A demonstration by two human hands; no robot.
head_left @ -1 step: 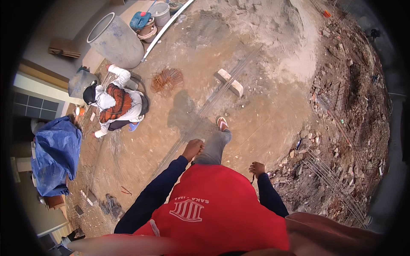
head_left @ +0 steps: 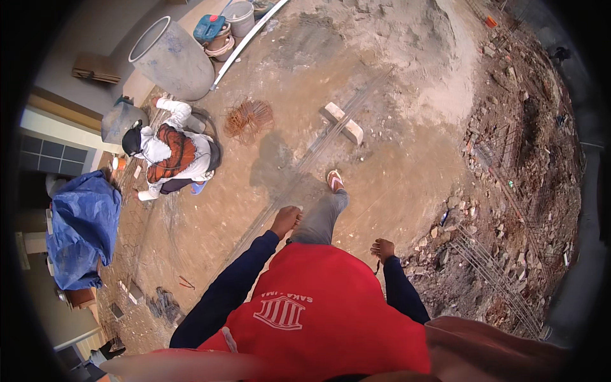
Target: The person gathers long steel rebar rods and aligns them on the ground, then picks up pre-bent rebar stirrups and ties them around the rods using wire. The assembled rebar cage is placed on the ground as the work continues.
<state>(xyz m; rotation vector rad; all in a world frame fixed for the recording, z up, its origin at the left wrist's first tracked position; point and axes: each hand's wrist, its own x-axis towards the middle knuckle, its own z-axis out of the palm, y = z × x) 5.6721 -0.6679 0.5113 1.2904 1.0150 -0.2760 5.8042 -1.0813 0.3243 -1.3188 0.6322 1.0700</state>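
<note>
My left hand (head_left: 287,221) hangs in front of me beside my grey trouser leg (head_left: 321,216), its fingers curled closed. My right hand (head_left: 382,249) is held low on the other side, also with curled fingers; a thin dark strip hangs by its wrist. Whatever either hand might hold is hidden inside the fingers. Neither hand touches anything around it. One foot in a flip-flop (head_left: 335,181) is on the bare ground ahead. Beyond it, several long thin steel bars (head_left: 318,148) lie across a pale block (head_left: 352,132).
A co-worker (head_left: 172,149) crouches at the left near a bundle of rusty wire pieces (head_left: 248,121). A large grey drum (head_left: 172,63), buckets (head_left: 240,19) and a white pipe (head_left: 245,43) stand behind. A blue tarp (head_left: 83,229) is at far left. Rubble (head_left: 509,210) covers the right side.
My foot appears slightly farther right in the view. The co-worker's hands have shifted a little to the left. My hands keep nearly the same curled pose.
</note>
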